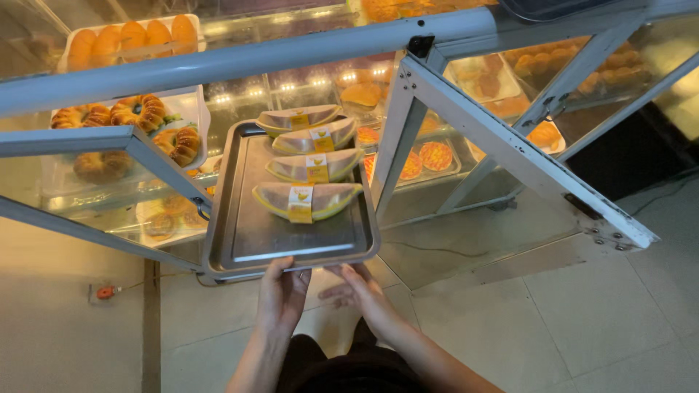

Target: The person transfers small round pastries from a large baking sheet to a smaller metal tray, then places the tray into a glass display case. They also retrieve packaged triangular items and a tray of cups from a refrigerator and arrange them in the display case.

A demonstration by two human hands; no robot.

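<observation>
- Left hand (282, 291) has the near edge of a metal tray (251, 233) pinched, thumb over the rim and fingers curled underneath, so it's clamped right on it
- Right hand (358, 290) is just below the same edge, closer to the tray's right corner, fingers spread loose and pointing left; can't really tell if they're touching the underside or just hanging right beside it
- The tray pokes out of a glass display case (466, 218), between two open glass doors with pale metal frames: left door (109, 138) and right door (510, 145)
- On the tray sit four wrapped half-moon cakes (307, 199) in a row running front to back, each with a yellow rim and a little yellow label in the middle; the front part of the tray is bare metal
- Left of the tray, behind the glass, there's a white tray with braided ring buns (138, 110), and above that, on the top shelf, a row of round golden buns (131, 36)
- Right of the tray, lower down in the case, some flat round reddish pastries (435, 155), plus more golden pastries (553, 65) further right behind the other door
- Floor (604, 320) is light tile, and there's a small orange plug (105, 292) low on the left wall
</observation>
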